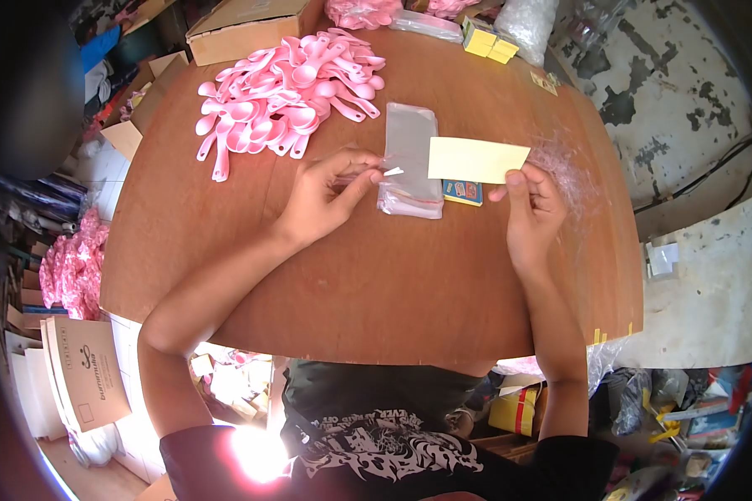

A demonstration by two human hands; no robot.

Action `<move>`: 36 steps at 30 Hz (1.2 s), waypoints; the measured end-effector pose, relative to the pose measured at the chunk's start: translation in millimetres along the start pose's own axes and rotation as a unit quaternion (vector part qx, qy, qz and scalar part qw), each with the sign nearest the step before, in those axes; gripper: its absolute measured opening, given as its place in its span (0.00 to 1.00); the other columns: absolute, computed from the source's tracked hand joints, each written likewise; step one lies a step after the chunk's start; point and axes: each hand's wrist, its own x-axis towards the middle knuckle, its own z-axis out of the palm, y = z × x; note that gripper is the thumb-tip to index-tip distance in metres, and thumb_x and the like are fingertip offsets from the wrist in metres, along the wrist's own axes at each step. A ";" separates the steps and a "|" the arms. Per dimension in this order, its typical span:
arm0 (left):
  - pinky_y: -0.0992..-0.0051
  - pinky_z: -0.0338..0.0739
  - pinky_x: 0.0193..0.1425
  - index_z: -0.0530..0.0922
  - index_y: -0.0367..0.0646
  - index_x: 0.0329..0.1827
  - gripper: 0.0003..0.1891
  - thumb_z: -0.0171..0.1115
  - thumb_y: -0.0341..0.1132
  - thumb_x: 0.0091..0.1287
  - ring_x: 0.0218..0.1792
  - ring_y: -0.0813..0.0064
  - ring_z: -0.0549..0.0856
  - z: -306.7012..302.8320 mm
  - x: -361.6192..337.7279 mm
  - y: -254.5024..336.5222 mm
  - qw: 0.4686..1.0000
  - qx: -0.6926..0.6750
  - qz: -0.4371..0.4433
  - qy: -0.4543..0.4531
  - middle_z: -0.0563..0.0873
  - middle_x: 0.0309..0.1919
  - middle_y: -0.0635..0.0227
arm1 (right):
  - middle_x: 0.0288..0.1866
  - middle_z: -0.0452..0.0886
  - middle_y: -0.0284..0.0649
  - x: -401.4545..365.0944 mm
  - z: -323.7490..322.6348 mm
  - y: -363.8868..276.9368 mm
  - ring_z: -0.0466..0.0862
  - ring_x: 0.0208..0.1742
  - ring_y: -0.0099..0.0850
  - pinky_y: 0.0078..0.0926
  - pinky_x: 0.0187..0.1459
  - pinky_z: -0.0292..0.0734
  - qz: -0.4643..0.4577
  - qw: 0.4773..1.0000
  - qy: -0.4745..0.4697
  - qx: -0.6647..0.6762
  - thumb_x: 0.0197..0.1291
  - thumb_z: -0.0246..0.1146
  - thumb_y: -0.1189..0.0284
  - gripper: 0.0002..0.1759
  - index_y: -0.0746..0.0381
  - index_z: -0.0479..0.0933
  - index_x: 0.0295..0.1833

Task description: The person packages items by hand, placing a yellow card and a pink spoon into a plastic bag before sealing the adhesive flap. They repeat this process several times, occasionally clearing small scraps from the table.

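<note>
My right hand [533,203] pinches the lower right corner of a pale yellow card [478,159], held above the table. Thumb and fingers of my left hand [332,194] are pressed together beside a small white piece [393,171]; whether they grip it or a bit of clear film is hard to tell. Between my hands lies a stack of clear plastic bags [410,142]. A small blue and yellow stack of cards [463,192] shows partly below the yellow card, next to the bags.
Many pink spoons [288,96] are heaped on the brown table [376,292] at the back left, near a cardboard box [246,27]. Yellow boxes [489,42] and a clear bag [526,25] stand at the back. Loose film [564,167] lies right of my right hand.
</note>
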 end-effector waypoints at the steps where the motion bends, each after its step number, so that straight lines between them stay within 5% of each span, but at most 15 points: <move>1: 0.76 0.85 0.45 0.80 0.32 0.47 0.08 0.62 0.23 0.66 0.41 0.74 0.88 -0.2 1.4 1.4 1.000 0.008 0.021 -0.007 0.87 0.39 0.61 | 0.36 0.84 0.39 -0.9 0.4 2.4 0.81 0.30 0.21 0.17 0.34 0.75 -0.013 1.000 -0.023 0.010 0.68 0.61 0.72 0.10 0.69 0.78 0.47; 6: 0.76 0.82 0.52 0.78 0.33 0.52 0.11 0.60 0.23 0.68 0.49 0.74 0.86 -5.0 1.7 3.9 0.998 0.007 -0.001 -0.065 0.87 0.43 0.60 | 0.36 0.84 0.40 -3.4 1.3 3.3 0.81 0.29 0.22 0.18 0.33 0.76 -0.030 0.997 -0.063 0.036 0.68 0.61 0.73 0.09 0.69 0.77 0.45; 27: 0.72 0.86 0.44 0.80 0.35 0.52 0.13 0.63 0.24 0.65 0.41 0.68 0.89 1.6 -1.5 15.2 0.994 0.044 0.061 -0.084 0.85 0.42 0.57 | 0.34 0.85 0.40 -11.9 13.4 -2.8 0.81 0.25 0.21 0.17 0.26 0.76 -0.105 0.984 -0.055 -0.130 0.62 0.65 0.77 0.06 0.70 0.81 0.42; 36: 0.75 0.84 0.42 0.79 0.33 0.54 0.13 0.61 0.26 0.67 0.37 0.72 0.89 7.4 5.8 45.4 0.988 -0.045 -0.074 -0.127 0.88 0.40 0.55 | 0.35 0.85 0.37 -11.9 18.7 -27.7 0.81 0.27 0.19 0.15 0.28 0.78 -0.033 0.987 -0.110 -0.111 0.63 0.64 0.76 0.07 0.67 0.81 0.44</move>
